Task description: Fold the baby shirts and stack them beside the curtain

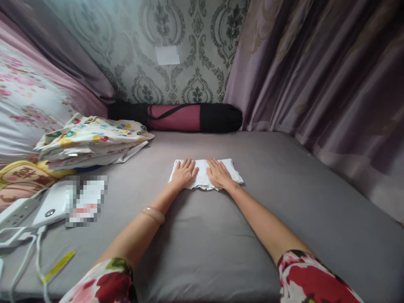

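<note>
A folded white cloth (202,170) lies flat on the grey bed sheet (202,235), straight ahead of me. My left hand (185,172) rests palm down on its left part, fingers stretched out. On the right part, my right hand (218,171) lies flat in the same way, fingers pointing away from me. A strip of the cloth shows between the two hands, and its near edge looks slightly ruffled. Parts of the cloth under the palms are hidden. A pale bangle (153,214) circles my left forearm.
A stack of folded printed cloth (97,136) lies at the left. Nearer are a white power strip (19,212), a white device (53,204) with cables and a yellow strip (59,266). A black and maroon roll bag (173,118) lies along the wall. Curtains (299,63) hang at the right.
</note>
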{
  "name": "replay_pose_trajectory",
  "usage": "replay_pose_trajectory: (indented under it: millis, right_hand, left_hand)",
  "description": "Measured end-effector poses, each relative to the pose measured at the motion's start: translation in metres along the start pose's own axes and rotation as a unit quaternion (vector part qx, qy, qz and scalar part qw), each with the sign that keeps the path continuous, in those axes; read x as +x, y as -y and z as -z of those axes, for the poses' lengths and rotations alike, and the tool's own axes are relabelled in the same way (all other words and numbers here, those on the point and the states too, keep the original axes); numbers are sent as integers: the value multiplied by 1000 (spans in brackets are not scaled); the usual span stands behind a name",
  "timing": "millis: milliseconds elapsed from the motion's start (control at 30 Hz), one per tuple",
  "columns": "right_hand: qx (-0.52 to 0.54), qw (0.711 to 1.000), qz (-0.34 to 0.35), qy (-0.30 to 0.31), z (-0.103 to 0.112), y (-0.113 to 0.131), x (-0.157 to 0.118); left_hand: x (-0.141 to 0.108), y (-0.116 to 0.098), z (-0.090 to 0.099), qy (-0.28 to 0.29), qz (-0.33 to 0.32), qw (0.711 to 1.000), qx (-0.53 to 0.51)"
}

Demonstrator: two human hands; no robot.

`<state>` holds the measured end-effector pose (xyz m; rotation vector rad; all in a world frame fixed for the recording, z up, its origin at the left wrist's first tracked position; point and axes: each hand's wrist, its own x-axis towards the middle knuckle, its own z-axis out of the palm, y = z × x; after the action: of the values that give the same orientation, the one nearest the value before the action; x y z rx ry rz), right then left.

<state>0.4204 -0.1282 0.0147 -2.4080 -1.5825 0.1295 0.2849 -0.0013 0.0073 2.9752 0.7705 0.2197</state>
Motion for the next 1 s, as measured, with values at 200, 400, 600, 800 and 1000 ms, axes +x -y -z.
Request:
replay_pose_trajectory:
  millis: [200,400,600,800,1000]
  right_hand:
    - [0,1000,2,11,14,-12,-3]
    - [-50,998,-32,1,8,-28,-12]
    - [-42,998,-27,24,14,-34,-11]
    - [-58,996,-67,-2,16,-55,-23]
    - [-70,994,-69,38,20,-59,-22]
  left_hand:
    - [-1,7,11,-6,14,1000,2]
    - [-7,17,6,25,52,998,-4]
    - [-8,20,13,44,49,998,-19]
    - [-29,44,15,21,39,998,-42]
    - [-39,53,6,3,50,993,-111]
